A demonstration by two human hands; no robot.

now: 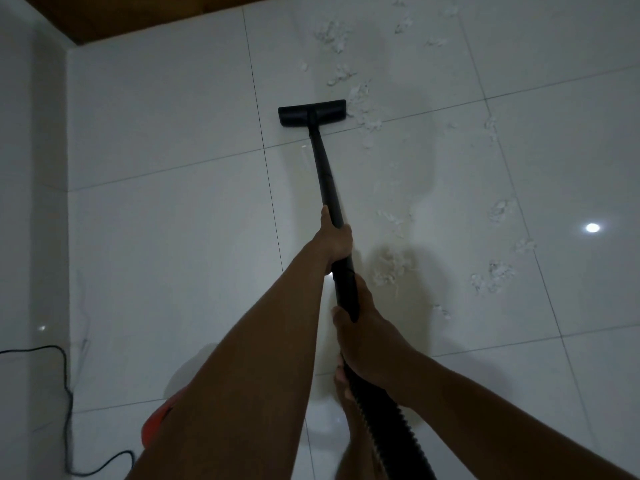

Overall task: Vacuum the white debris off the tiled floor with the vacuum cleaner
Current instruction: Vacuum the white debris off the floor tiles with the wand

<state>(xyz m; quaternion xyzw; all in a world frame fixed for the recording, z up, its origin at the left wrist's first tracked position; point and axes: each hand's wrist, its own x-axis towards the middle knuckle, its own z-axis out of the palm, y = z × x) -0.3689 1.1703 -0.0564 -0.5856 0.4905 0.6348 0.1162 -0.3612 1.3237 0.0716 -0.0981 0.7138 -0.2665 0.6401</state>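
Note:
A black vacuum wand runs from my hands up to its flat floor head, which rests on the white tiled floor. My left hand grips the wand partway down. My right hand grips the wand's lower end where the ribbed black hose begins. White debris lies just right of the floor head. More scraps trail up the floor and down the right side, with one clump beside my hands.
A white wall bounds the floor on the left, with a brown wooden edge at the top. A black cable snakes along the lower left. An orange object shows behind my left forearm. My bare foot stands under the hose.

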